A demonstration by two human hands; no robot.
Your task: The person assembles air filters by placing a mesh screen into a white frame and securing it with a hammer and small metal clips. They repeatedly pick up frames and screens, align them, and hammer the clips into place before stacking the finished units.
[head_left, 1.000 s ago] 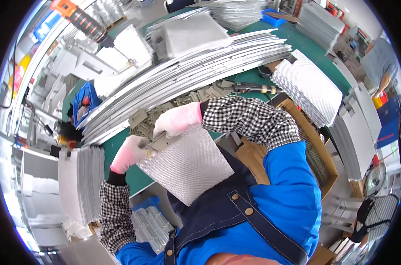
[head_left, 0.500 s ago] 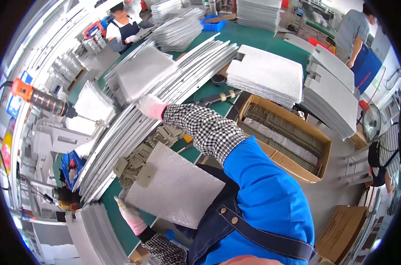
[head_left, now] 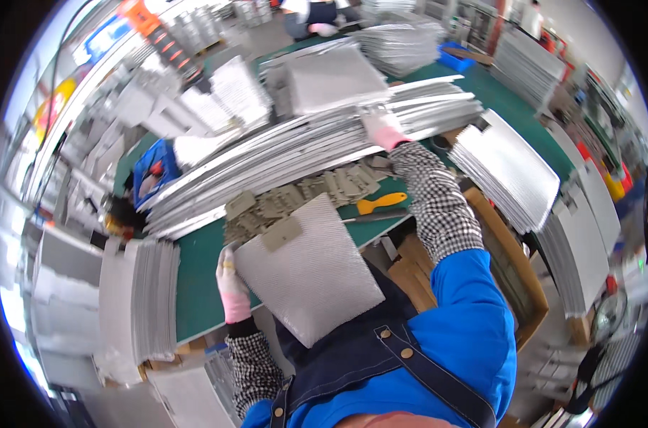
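My left hand (head_left: 231, 287), in a pink-and-white glove, grips the left edge of a silver mesh panel (head_left: 317, 274). The panel is tilted in front of my apron, and a small grey-beige plate (head_left: 282, 234) lies on its upper left part. My right hand (head_left: 385, 130), gloved alike, reaches forward to a pile of long silver metal strips (head_left: 281, 160). Its fingers close over a strip near the pile's right part; the fingertips are blurred. Between the strips and the panel lies a heap of small grey-beige plates (head_left: 317, 189).
An orange-handled scraper (head_left: 381, 203) lies on the green table (head_left: 195, 285). Mesh panels (head_left: 506, 171) are stacked at right, above a cardboard box (head_left: 534, 299). White panels (head_left: 135, 299) stand at left. An orange power screwdriver (head_left: 163, 46) hangs upper left. Another person (head_left: 317, 18) works across the table.
My view has swung left, so the table and strips now lie more level. My right hand stays at the strips, and my left hand has closed on the mesh panel's edge.
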